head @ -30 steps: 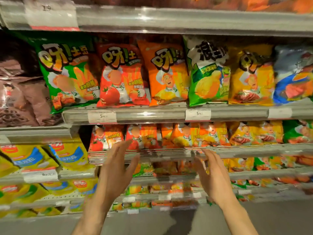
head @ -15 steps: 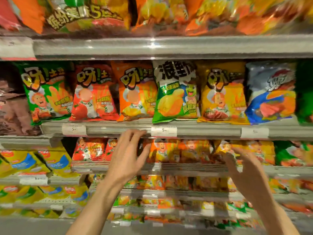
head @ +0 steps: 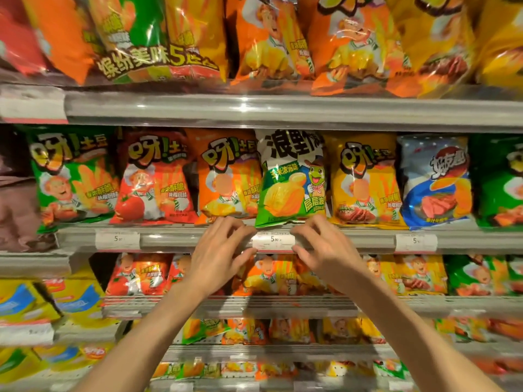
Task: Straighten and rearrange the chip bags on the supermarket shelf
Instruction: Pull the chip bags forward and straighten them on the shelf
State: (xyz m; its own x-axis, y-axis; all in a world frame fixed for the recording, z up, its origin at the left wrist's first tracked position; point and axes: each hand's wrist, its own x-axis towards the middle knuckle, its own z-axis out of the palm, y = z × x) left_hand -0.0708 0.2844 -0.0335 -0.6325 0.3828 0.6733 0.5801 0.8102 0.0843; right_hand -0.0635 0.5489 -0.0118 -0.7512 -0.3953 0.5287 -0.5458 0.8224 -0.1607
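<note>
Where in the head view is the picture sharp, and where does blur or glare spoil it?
Head view: sharp on the green-and-white bag and both hands, left hand and right hand; edges and lower shelves smeared; glare streaks on the upper shelf rail; wide-angle bowing.

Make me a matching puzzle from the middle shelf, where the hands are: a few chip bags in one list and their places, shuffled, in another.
Things:
1. green and white bag
2. red tomato bag
3. blue and silver bag
4. left hand

Places:
A. far right in the row
B. at the shelf edge, left of the middle price tag
C. just above both hands
D. left of the orange bag

Pairs: 1-C, 2-D, 3-A, 4-B
</note>
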